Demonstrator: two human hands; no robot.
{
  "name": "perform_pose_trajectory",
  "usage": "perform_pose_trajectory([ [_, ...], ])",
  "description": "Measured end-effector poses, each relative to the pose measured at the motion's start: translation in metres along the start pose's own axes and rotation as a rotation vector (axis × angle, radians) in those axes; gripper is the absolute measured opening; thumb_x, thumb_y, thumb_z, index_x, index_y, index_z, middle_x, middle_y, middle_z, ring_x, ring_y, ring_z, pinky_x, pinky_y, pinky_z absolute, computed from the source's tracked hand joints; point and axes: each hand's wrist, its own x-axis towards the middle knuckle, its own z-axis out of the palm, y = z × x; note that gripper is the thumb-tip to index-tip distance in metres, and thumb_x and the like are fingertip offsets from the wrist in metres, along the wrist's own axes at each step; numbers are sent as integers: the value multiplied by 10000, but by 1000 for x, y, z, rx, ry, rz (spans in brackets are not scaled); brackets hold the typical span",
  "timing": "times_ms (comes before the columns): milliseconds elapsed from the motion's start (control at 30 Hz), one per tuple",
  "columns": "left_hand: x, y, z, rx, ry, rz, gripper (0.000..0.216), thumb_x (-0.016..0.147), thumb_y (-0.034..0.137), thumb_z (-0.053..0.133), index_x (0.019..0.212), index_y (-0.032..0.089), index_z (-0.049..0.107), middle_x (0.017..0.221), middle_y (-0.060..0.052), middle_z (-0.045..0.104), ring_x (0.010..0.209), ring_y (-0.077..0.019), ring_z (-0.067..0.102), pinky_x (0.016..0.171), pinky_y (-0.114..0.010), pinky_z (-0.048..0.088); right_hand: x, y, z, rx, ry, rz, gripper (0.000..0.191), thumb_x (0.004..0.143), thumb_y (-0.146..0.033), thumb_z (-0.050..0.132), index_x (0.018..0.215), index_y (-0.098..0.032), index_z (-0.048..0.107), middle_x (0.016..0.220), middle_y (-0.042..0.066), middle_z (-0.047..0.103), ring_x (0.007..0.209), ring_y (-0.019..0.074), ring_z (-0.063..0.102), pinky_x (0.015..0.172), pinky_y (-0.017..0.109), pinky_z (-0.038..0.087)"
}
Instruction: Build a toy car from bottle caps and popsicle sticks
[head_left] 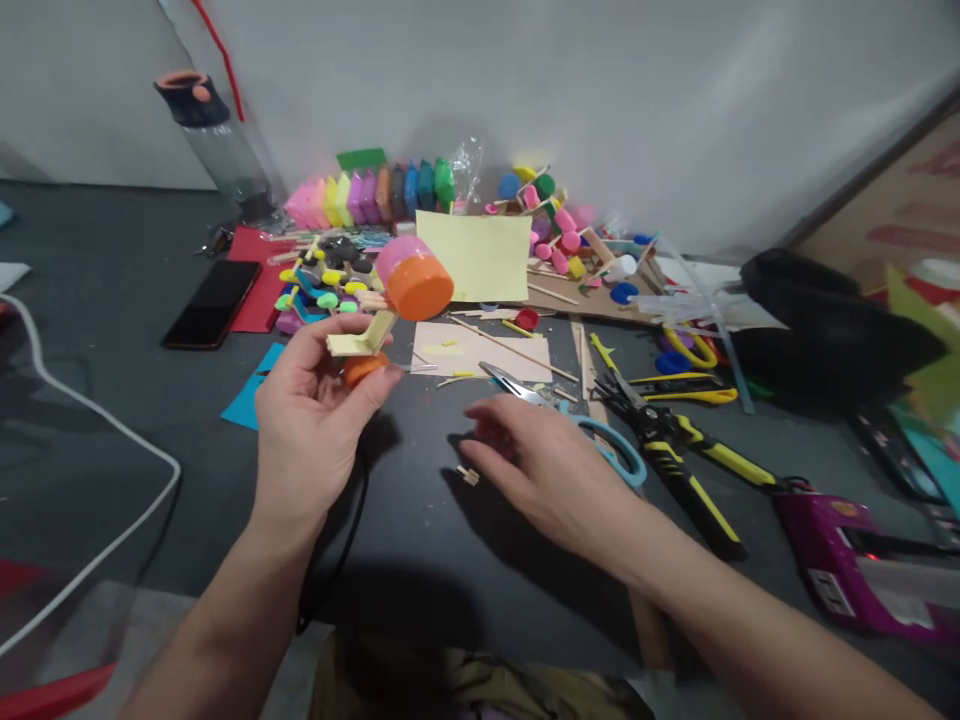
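My left hand (311,420) is closed around a small craft piece: a pale yellow stick frame (364,342) with an orange base and an orange and pink bottle cap (412,278) on top. My right hand (544,470) hovers palm down over the dark table, fingers stretched out, holding nothing. A tiny wooden piece (469,474) lies just left of its fingertips. Blue-handled scissors (577,425) lie partly under that hand.
Yellow-handled pliers (675,450), a yellow utility knife (686,390), a purple glue gun (847,555), a black phone (212,303), a yellow paper sheet (480,255), coloured clay blocks (375,195), a bottle (217,140), sticks and caps lie around. A white cable (112,430) runs on the left.
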Motion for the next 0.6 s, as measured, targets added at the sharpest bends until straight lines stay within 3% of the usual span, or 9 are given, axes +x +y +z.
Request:
perform_pose_trajectory([
  [100,0,2,-1,-4,75,101,344,763,226,826,1064,267,665,1047,2,741,969,-164,719,886,-293,597,43,-26,16,-40,-61,-41,203,953,-356,605,1013,-175,673,919,65,752,778,176,681,676,278,476],
  [233,2,1,-2,-20,154,229,328,796,301,813,1081,262,656,1059,-3,730,993,-166,717,916,-301,588,85,-56,41,-138,-119,-40,473,957,-544,527,1013,-103,690,998,206,749,922,312,716,752,384,513],
  [300,2,1,-2,-7,186,252,345,780,313,828,1077,253,662,1048,-7,724,982,-170,718,902,-302,590,96,-67,50,-164,-165,-60,507,957,-565,511,1021,-100,701,1035,214,748,983,335,712,796,414,528],
  [500,2,4,0,-72,161,221,379,719,312,876,1041,259,684,1047,-2,718,984,-186,717,920,-343,588,107,-81,63,-176,-271,-96,333,970,-443,579,1122,-160,664,1069,72,723,945,197,696,840,401,565],
  [600,2,5,-1,-100,181,244,388,704,269,884,1041,267,693,1044,13,710,1004,-183,711,889,-332,597,104,-79,61,-157,-223,-113,266,937,-402,593,1001,-166,696,1005,82,746,880,218,701,743,343,541],
])
